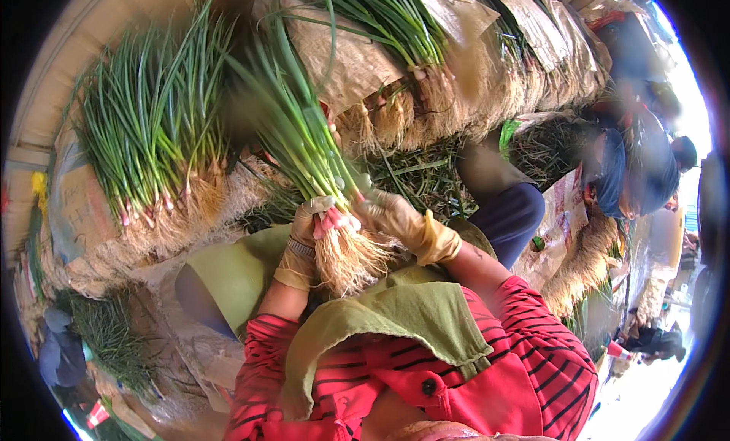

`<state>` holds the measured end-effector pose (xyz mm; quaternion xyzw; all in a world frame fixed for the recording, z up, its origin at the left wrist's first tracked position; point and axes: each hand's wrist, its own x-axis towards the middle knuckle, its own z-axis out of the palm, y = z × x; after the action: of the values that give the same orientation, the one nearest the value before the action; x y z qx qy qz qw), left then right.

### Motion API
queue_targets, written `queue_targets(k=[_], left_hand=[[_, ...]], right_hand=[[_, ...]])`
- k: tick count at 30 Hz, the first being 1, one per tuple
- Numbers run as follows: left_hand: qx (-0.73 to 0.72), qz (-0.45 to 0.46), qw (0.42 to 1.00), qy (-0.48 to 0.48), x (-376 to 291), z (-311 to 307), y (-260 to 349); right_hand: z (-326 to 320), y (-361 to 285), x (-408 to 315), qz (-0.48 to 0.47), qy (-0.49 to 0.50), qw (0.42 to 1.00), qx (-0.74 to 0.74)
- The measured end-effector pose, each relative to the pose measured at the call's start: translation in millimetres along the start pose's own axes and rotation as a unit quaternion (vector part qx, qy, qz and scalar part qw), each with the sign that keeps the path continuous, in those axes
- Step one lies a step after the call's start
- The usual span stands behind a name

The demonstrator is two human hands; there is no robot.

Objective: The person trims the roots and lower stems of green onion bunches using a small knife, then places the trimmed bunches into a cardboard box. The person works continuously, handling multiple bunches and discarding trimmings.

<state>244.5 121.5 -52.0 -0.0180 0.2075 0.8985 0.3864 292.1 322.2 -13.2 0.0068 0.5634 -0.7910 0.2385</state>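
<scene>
My left hand (305, 230), in a thin pale glove, grips a bunch of spring onions (311, 161) just above the pink bulbs. The bunch is tilted, its green leaves pointing up and away to the left. Its long tan roots (348, 258) hang toward my lap. My right hand (393, 213), gloved too and slightly blurred, is at the right side of the bunch, its fingers around a stalk with a pink bulb. The exact hold of those fingertips is hard to see. A green apron (388, 315) lies across my lap beneath the roots.
Spring onions (154, 133) lie piled at left, roots toward me. More onions (422, 36) lie ahead, partly under sacking (336, 53). Leaf trimmings (422, 173) cover the ground beyond my hands. People (639, 161) are at right, another person (60, 350) at lower left.
</scene>
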Motion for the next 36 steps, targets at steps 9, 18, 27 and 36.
queue_targets(k=[9, 18, 27, 36], left_hand=[[-0.126, 0.082, 0.987, -0.051, -9, 15, -1], [-0.011, -0.007, 1.000, -0.019, -6, 2, 7], [-0.158, 0.104, 0.949, -0.253, 4, -20, 16], [-0.157, 0.065, 0.957, -0.236, -3, -23, 13]], right_hand=[[-102, -30, 29, -0.098, 0.203, 0.972, -0.061], [29, -87, 57, 0.020, -0.116, 0.982, -0.148], [-58, -23, 5, 0.099, 0.038, 0.800, -0.590], [18, -16, 143, -0.062, 0.064, 0.994, 0.060]])
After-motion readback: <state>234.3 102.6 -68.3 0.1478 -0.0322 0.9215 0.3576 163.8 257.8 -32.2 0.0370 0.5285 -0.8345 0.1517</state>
